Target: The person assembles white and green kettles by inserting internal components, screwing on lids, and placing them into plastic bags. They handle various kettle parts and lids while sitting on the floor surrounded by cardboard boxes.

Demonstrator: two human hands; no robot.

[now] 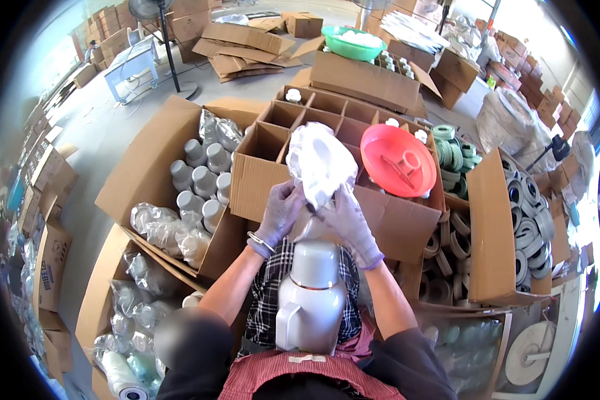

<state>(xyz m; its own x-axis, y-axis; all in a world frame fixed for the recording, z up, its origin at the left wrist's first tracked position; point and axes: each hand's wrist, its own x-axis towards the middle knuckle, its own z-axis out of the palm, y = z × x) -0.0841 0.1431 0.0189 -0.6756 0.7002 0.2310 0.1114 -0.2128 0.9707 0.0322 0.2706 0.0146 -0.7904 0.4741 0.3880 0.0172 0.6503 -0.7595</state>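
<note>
My left hand [280,212], in a grey glove, pinches the lower left edge of a crumpled white plastic bag [321,160]. The gloved right hand [348,223] has hold of the bag's lower right side. Both hands are in front of the divided carton [257,183], with the bag standing up over its near cells. Whether anything is inside the bag I cannot tell. Upright on my lap, below the hands, rests a grey vacuum jug [313,300] with a side handle and a rounded top.
A pink-red plastic basin [379,170] lies on the carton's right part. Grey cups [203,180] and clear-bagged pieces fill the open box at left. Boxes of grey rings [530,227] and green rings [450,153] stand at right. Farther back is a green basin [353,48].
</note>
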